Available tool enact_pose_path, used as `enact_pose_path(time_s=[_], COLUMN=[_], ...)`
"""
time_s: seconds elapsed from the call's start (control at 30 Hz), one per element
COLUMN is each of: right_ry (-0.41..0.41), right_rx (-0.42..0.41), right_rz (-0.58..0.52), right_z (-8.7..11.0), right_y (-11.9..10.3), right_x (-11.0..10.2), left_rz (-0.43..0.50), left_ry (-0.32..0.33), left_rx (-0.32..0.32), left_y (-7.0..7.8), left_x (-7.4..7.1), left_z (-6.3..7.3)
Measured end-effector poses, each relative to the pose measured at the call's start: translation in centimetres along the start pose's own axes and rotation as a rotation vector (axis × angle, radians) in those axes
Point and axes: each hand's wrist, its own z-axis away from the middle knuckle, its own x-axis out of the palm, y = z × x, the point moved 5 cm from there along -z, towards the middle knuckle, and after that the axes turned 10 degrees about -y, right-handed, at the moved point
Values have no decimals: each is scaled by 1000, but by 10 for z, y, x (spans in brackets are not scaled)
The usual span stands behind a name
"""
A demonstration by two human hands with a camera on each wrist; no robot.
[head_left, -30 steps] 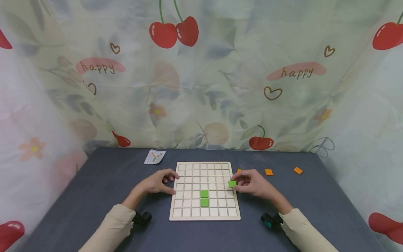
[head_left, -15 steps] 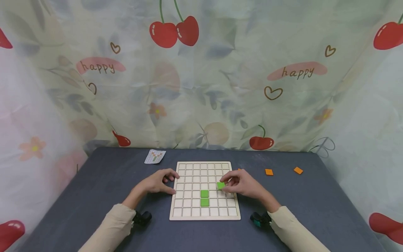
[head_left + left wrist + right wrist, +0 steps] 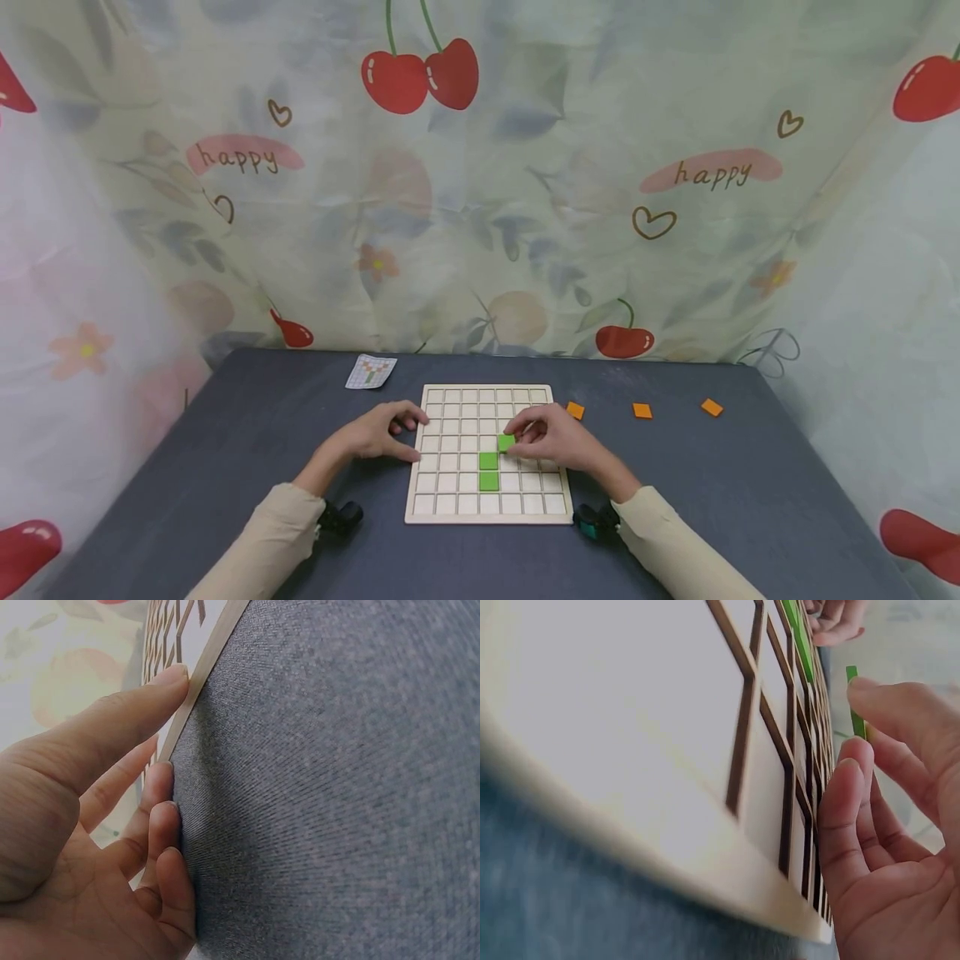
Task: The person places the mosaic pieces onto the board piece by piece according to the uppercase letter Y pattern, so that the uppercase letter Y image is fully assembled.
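My right hand [image 3: 553, 436] pinches a green square tile [image 3: 506, 443] between thumb and fingers, over the middle of a pale wooden grid board [image 3: 450, 505]. In the right wrist view the pinched tile [image 3: 851, 675] stands edge-on, raised off the grid, while the other fingers curl below it. Two more green tiles lie in one column of the board, an upper tile [image 3: 488, 461] and a lower tile [image 3: 489, 482]. My left hand [image 3: 378, 432] rests at the board's left edge. Its thumb [image 3: 127, 712] touches the rim in the left wrist view, the other fingers loosely bent.
Three orange tiles lie beyond and right of the board: a near one [image 3: 575, 410], a middle one [image 3: 642, 411] and a far one [image 3: 712, 407]. A small card with a coloured grid pattern [image 3: 371, 372] lies at the back left of the dark table [image 3: 480, 567].
My right hand has carried the green tile leftward from the board's right edge to its middle, uncovering more of the nearest orange tile. The left hand keeps its place.
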Motion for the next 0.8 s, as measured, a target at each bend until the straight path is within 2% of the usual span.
enact_pose_path(time_s=[0.17, 0.43, 0.8], right_ry=[3, 15, 5], right_rx=[5, 76, 89], right_rz=[-12, 25, 96], right_z=[-6, -16, -26], right_y=[-1, -5, -6], right_x=[4, 8, 13], left_rz=[-4, 1, 16], left_ry=[-5, -7, -16], left_rx=[7, 13, 21], left_y=[-2, -3, -4], left_x=[0, -1, -2], left_z=[-1, -1, -1])
